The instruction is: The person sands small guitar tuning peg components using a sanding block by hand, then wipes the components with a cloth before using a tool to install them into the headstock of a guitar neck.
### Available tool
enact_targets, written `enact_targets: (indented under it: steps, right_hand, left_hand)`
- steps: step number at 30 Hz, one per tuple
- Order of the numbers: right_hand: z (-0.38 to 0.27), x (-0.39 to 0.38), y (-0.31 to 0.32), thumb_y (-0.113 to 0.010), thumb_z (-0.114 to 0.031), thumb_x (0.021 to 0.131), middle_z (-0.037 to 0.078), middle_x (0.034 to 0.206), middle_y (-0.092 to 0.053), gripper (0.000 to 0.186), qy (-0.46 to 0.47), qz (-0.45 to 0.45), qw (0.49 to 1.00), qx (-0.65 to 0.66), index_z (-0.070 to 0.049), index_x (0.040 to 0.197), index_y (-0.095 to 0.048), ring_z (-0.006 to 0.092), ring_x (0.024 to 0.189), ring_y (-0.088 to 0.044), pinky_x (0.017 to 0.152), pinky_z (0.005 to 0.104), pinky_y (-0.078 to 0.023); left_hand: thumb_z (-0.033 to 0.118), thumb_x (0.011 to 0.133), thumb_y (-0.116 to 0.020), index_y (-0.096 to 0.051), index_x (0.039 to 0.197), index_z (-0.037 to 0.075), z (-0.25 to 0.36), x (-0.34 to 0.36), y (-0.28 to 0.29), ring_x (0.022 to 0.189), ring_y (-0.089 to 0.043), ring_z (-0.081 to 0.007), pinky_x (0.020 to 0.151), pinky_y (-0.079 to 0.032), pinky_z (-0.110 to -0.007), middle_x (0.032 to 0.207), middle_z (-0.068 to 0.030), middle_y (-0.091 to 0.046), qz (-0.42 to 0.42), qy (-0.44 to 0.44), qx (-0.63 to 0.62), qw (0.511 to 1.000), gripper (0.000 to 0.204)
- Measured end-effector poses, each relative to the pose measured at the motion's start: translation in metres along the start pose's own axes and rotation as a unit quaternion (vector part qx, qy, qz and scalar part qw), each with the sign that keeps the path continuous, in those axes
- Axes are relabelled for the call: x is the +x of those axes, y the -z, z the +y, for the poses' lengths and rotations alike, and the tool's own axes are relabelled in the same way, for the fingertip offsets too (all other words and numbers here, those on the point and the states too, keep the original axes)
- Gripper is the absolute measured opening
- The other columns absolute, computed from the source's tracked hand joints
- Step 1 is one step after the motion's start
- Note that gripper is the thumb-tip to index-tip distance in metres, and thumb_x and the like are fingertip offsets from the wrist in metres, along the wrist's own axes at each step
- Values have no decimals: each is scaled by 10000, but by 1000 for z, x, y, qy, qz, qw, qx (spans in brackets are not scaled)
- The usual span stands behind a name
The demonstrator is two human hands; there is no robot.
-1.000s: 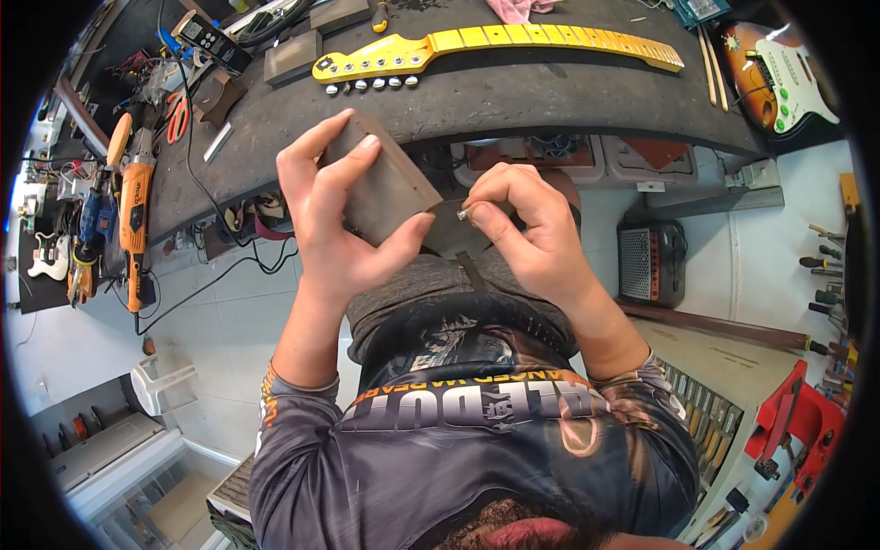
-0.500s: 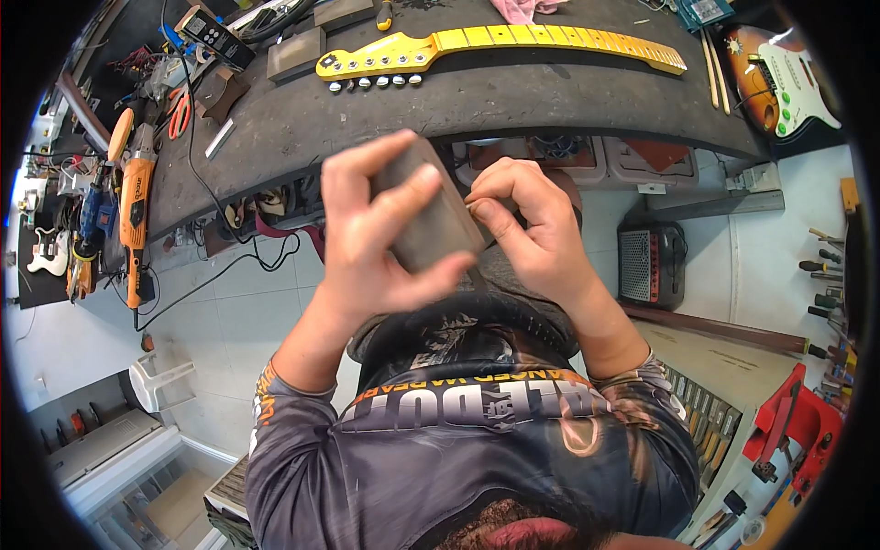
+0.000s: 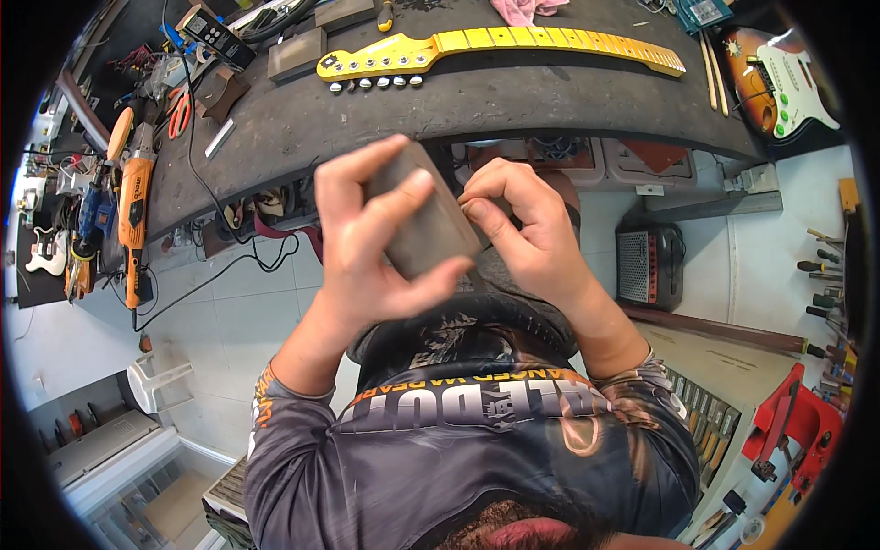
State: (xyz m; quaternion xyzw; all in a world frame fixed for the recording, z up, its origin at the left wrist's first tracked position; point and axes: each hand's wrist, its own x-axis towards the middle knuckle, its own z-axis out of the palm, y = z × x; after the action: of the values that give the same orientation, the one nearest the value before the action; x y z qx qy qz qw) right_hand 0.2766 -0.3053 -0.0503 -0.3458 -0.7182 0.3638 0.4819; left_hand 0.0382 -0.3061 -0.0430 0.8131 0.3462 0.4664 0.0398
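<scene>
The left hand (image 3: 371, 247) is clamped around a grey rectangular block (image 3: 423, 220) (it looks like a sanding block, though its working face is turned away), thumb under the near edge and fingers spread over the far side, holding it up in front of the chest, well clear of the table (image 3: 477, 101). The right hand (image 3: 527, 229) is closed in a pinch at the block's right edge, fingertips pressed together on something thin there; whether that is a strip of abrasive paper cannot be told. To do this well, the left hand's hold should likely stay firm and the block tilted toward the eyes, so the pinching fingers can work along the edge without it twisting. Pulling evenly and close to the edge would probably keep any thin sheet from tearing. On the table beyond lie a yellow guitar neck (image 3: 500, 48) with its tuners, and an orange power tool (image 3: 134, 206) off to the left.
</scene>
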Motion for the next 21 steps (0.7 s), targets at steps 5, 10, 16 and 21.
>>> enact_targets:
  steps: [5, 10, 16, 21]
  right_hand:
    - [3, -4, 1, -733, -103, 1053, 66, 993, -716, 60, -44, -8, 996, 82, -46, 1056, -714, 252, 962, -665, 968, 386, -469]
    - [6, -2, -4, -726, -111, 1066, 67, 1001, -720, 66, -50, 10, 995, 88, -46, 1060, -716, 246, 963, -662, 966, 379, -468]
    - [5, -2, -6, -731, -100, 1058, 71, 1000, -720, 55, -50, 23, 995, 88, -46, 1062, -719, 252, 957, -664, 967, 382, -472]
    - [5, 1, -6, -732, -83, 1045, 74, 999, -718, 43, -30, 30, 997, 65, -47, 1064, -721, 258, 952, -666, 969, 389, -477]
  left_hand:
    - [381, 699, -994, -736, 1355, 70, -6, 4, -1, 1334, -565, -441, 1096, -493, -539, 1503, -281, -586, 1, 37, -35, 999, 771]
    - [426, 748, -981, -721, 1364, 63, -6, 3, 5, 1319, -573, -444, 1098, -494, -538, 1473, -307, -582, 32, 28, -26, 999, 761]
    - [409, 681, -1010, -723, 1392, 93, -4, -3, -5, 1295, -571, -425, 1062, -499, -547, 1523, -288, -575, 22, 19, -40, 999, 829]
    - [403, 714, -992, -703, 1410, 74, 10, -4, -7, 1321, -558, -425, 1065, -505, -535, 1543, -289, -550, -19, -17, -40, 999, 822]
